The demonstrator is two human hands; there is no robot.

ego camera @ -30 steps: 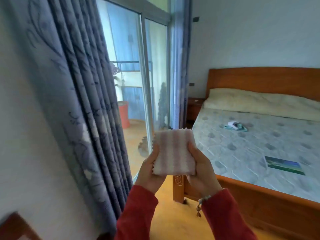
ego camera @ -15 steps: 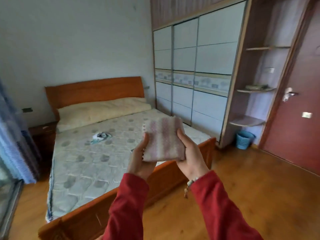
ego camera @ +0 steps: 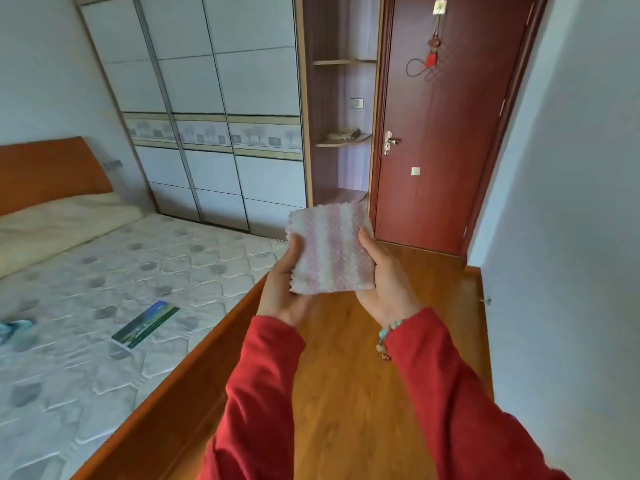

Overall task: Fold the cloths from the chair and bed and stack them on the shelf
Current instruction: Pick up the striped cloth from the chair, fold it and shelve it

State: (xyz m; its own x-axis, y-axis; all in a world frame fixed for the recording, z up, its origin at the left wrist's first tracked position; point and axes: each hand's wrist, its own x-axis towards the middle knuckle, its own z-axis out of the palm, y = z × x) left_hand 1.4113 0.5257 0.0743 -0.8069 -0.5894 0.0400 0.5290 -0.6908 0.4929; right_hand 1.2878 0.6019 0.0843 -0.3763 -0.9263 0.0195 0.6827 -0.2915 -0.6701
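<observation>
Bed [ego camera: 104, 271] seen at left, bare mattress; flat printed card [ego camera: 145, 323] and small blue-white crumpled cloth [ego camera: 14, 329] lain on it. Corner shelf unit [ego camera: 341, 98] set between wardrobe [ego camera: 207, 98] and red door [ego camera: 443, 116]; middle shelf [ego camera: 343, 142] loaded with flat pale items, not identifiable. Folded pink-white striped cloth [ego camera: 330, 252] held upright in air over floor, pinched at left edge by left hand [ego camera: 282, 289], at right edge by right hand [ego camera: 384, 275], thumbs pressed on front.

Soft even daylight, faint shadows, wide-angle bending at edges, slight overall softness
</observation>
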